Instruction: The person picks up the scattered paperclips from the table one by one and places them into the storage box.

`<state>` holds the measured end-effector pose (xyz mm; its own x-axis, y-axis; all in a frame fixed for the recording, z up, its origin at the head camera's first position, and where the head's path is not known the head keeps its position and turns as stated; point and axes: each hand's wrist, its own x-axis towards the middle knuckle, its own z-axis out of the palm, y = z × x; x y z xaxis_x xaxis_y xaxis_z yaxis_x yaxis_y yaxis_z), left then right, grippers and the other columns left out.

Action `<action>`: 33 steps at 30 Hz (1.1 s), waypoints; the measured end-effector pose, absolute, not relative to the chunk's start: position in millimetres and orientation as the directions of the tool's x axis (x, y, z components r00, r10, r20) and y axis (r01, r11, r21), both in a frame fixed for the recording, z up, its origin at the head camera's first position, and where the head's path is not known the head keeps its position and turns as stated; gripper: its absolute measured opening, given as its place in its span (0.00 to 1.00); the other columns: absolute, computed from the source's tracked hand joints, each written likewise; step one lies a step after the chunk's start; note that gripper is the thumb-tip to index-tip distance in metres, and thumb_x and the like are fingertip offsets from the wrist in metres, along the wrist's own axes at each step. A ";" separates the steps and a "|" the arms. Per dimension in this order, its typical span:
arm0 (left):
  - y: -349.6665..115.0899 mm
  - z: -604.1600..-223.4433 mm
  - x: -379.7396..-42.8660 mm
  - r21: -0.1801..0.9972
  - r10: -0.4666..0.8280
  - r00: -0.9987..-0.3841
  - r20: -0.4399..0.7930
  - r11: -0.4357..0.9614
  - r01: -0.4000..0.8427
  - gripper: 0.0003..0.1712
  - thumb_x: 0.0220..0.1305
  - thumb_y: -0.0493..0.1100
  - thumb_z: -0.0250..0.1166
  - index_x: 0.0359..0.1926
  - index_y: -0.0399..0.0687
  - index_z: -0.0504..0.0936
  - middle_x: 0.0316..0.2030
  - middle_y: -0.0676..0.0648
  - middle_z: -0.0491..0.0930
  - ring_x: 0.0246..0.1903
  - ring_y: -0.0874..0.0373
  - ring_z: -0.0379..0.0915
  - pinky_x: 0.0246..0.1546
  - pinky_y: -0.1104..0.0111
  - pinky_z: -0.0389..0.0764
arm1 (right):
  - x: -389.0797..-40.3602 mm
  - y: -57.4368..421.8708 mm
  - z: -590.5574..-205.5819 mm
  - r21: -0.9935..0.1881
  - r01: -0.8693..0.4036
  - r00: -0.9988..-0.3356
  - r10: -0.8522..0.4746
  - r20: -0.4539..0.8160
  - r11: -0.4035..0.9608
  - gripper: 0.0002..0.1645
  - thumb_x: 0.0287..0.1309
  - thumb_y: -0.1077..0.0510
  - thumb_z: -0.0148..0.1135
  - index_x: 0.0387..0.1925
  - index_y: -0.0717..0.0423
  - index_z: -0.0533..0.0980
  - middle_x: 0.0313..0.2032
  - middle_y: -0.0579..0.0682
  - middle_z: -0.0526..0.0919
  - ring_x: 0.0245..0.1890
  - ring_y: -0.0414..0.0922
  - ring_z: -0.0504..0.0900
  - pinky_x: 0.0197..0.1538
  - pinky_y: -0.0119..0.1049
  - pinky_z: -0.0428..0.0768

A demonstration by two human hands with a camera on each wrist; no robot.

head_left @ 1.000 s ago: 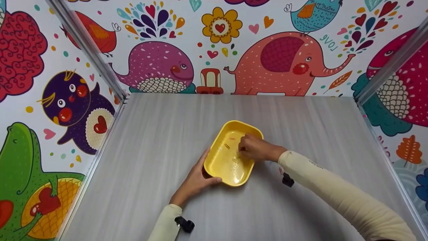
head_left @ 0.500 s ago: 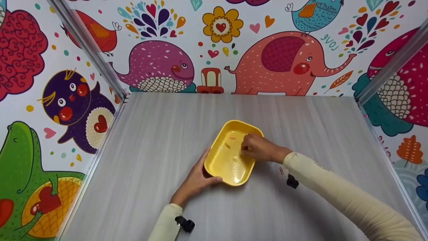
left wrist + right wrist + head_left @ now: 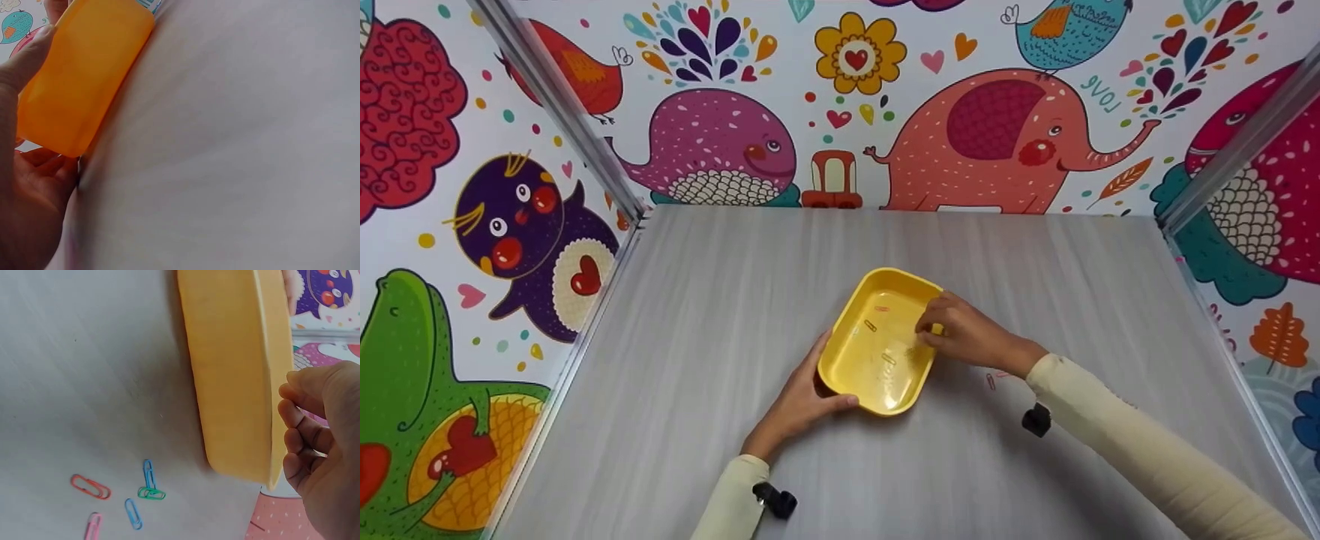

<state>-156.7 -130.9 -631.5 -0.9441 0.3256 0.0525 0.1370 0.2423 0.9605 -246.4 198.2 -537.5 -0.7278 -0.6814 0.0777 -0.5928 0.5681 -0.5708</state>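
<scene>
A yellow plastic tray [image 3: 911,296] stands at an angle on the table, with a few small paper clips on its floor, among them a dark one [image 3: 871,325] and a red one [image 3: 881,309]. My left hand [image 3: 799,409] grips the tray's near left corner, thumb on the near rim and fingers along the left wall. Over the right rim is my right hand [image 3: 979,337], fingers curled and thumb near the index finger. In the right wrist view, the fingertips [image 3: 291,413] are beside the rim; I cannot tell whether they pinch a paper clip.
On the table [image 3: 720,300] right of the tray lie several loose paper clips: a red one [image 3: 91,486], a green one [image 3: 152,493], a blue one [image 3: 133,513] and a pink one [image 3: 93,527]. Printed cartoon walls [image 3: 840,112] enclose the table's back and sides.
My right hand has risen from inside the tray and moved right to its rim. The forearm has shifted right, uncovering more of the loose clips. The left hand and tray stay put.
</scene>
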 end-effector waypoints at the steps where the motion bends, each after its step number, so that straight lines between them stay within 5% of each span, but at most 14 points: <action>1: -130.8 -631.4 -156.9 0.960 0.324 -0.945 0.051 0.245 0.135 0.72 0.59 0.52 0.87 0.91 0.47 0.47 0.86 0.48 0.57 0.81 0.52 0.59 0.82 0.47 0.54 | -244.6 201.3 -537.7 -0.581 -0.578 -0.740 -0.668 0.077 0.573 0.08 0.70 0.62 0.76 0.48 0.58 0.91 0.44 0.46 0.88 0.50 0.53 0.79 0.59 0.49 0.81; 13: -130.2 -631.8 -157.4 0.954 0.322 -0.945 0.061 0.260 0.151 0.72 0.59 0.51 0.87 0.90 0.47 0.48 0.86 0.48 0.58 0.81 0.51 0.60 0.82 0.46 0.55 | -220.5 236.1 -550.2 -0.657 -0.528 -0.800 -0.575 0.172 0.538 0.07 0.70 0.59 0.77 0.47 0.51 0.92 0.47 0.42 0.90 0.51 0.43 0.77 0.56 0.47 0.82; 24: -131.6 -631.5 -156.7 0.952 0.330 -0.942 0.054 0.269 0.149 0.71 0.60 0.53 0.86 0.90 0.48 0.48 0.86 0.47 0.58 0.81 0.51 0.60 0.81 0.51 0.56 | -201.7 257.7 -576.2 -0.696 -0.525 -0.836 -0.449 0.315 0.490 0.12 0.65 0.68 0.78 0.43 0.46 0.91 0.41 0.36 0.86 0.48 0.42 0.78 0.51 0.42 0.83; 33: -131.9 -630.6 -156.0 0.957 0.323 -0.945 0.049 0.254 0.136 0.71 0.60 0.52 0.86 0.91 0.49 0.48 0.86 0.47 0.59 0.80 0.52 0.62 0.81 0.51 0.56 | -191.7 268.6 -607.9 -0.677 -0.617 -0.784 -0.385 0.487 0.401 0.10 0.59 0.74 0.78 0.41 0.61 0.90 0.39 0.47 0.89 0.44 0.49 0.81 0.54 0.23 0.74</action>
<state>-156.0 -131.9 -630.6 -0.9452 0.3227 0.0487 0.1362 0.2544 0.9575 -191.7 268.6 -607.9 -0.7839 -0.3847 0.4872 -0.6174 0.4005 -0.6771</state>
